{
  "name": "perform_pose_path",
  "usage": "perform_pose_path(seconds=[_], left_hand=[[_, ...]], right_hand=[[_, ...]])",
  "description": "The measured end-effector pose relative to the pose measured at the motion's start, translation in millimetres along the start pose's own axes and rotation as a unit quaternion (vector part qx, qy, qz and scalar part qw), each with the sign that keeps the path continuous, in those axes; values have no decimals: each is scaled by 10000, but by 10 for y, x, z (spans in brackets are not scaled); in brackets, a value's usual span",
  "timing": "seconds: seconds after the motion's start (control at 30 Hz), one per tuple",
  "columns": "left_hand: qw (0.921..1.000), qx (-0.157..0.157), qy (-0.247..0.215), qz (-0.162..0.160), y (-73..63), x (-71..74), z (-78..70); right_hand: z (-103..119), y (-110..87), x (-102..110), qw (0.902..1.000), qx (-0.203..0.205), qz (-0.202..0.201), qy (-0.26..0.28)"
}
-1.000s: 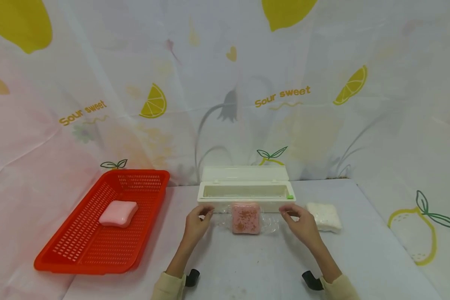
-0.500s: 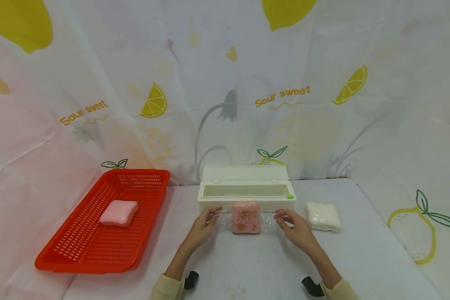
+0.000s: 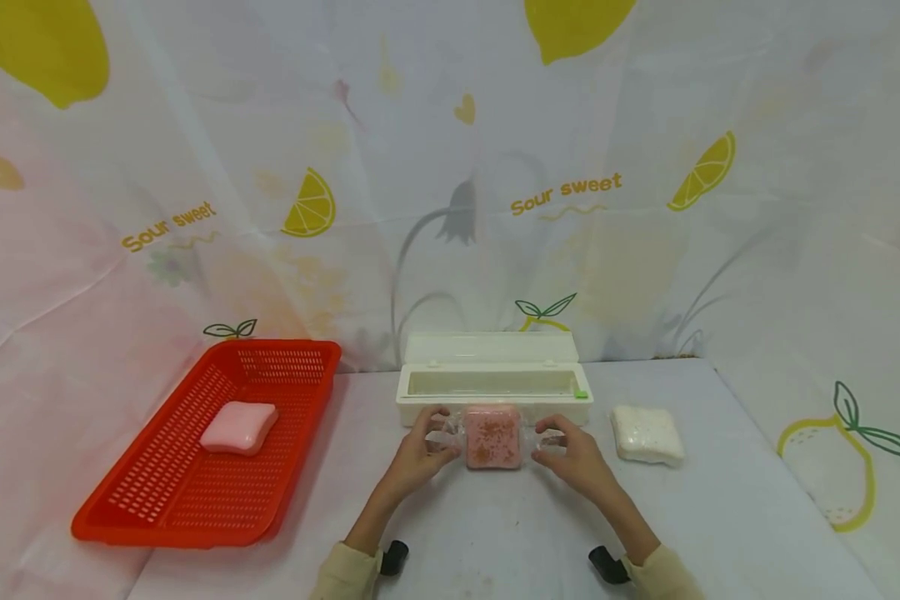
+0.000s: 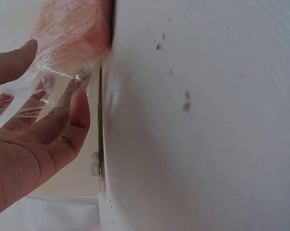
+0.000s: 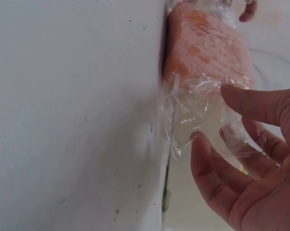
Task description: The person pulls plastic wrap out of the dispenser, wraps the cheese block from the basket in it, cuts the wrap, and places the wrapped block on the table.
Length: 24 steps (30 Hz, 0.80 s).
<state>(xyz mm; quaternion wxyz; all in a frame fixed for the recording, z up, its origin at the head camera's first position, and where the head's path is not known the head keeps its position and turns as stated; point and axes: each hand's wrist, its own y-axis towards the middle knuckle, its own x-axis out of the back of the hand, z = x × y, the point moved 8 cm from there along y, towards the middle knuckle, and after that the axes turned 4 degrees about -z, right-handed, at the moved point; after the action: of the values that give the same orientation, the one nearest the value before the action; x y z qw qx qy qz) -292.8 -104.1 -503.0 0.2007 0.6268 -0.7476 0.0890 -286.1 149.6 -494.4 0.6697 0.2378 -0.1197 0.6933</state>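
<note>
A square pink block with brown patches (image 3: 492,437), wrapped in clear cling film (image 4: 53,72), stands in front of an open white cling film dispenser (image 3: 495,412). Loose film sticks out at both sides of the block. My left hand (image 3: 418,457) is at the left end, fingers spread and gently bent behind the film, thumb apart in front. On the other side my right hand (image 3: 576,460) has its fingers beneath the right film end (image 5: 197,113), thumb tip at the film close to the block. Neither hand pinches the film.
A red perforated basket (image 3: 285,500) on the left holds a plain pink pillow-shaped bar (image 3: 238,427). To the right of my right hand lies a white block (image 3: 647,434) in shiny film. The dispenser's lid (image 3: 487,345) stands raised, with a green slider (image 3: 581,394) at its right end.
Both hands have moved inward along the loose film toward the block, and thumbs and fingertips have parted from each other. The pink block has stayed in place.
</note>
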Motion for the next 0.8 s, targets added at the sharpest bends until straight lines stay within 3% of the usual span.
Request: perform_pose_path(seconds=[0.3,0.57,0.8], left_hand=[[9988,-326,189,-308,102,-50,8],[9990,-43,144,-416,176,-113,22],[9978,-282,326,-512,216,-139,-34]], right_hand=[[36,86,-128,9996,222,-1,-190],[42,150,-225,9989,298,-109,-354],[92,155,-268,9982,421,-140,-401]])
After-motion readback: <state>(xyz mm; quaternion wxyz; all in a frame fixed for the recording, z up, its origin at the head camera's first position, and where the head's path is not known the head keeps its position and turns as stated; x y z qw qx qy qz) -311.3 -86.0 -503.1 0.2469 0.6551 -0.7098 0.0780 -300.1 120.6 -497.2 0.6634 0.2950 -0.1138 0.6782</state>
